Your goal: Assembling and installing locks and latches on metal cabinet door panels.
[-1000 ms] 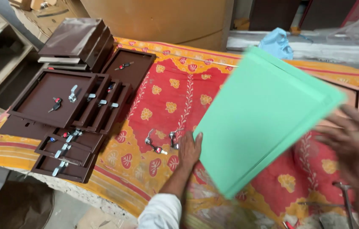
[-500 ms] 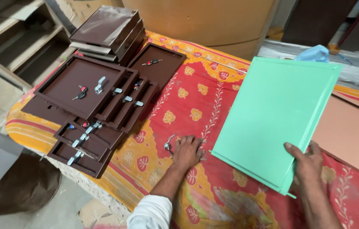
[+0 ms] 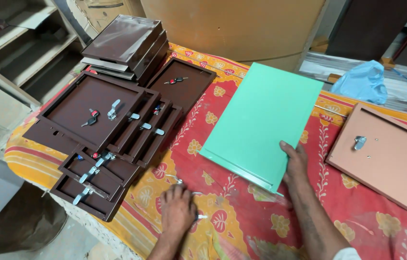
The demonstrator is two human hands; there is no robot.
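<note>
Hands rest on a red flowered cloth (image 3: 242,202). Right hand (image 3: 296,163) grips the near edge of a green panel (image 3: 266,120) lying flat on the cloth. Left hand (image 3: 178,209) lies flat, fingers down, over small metal bits (image 3: 180,181). Brown trays (image 3: 102,130) with latches sit to the left. A tan panel (image 3: 391,159) lies at the right.

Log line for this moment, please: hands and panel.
right hand: on near edge of green panel | left hand: flat on patterned cloth, over small metal parts | panel: lying on cloth
</note>
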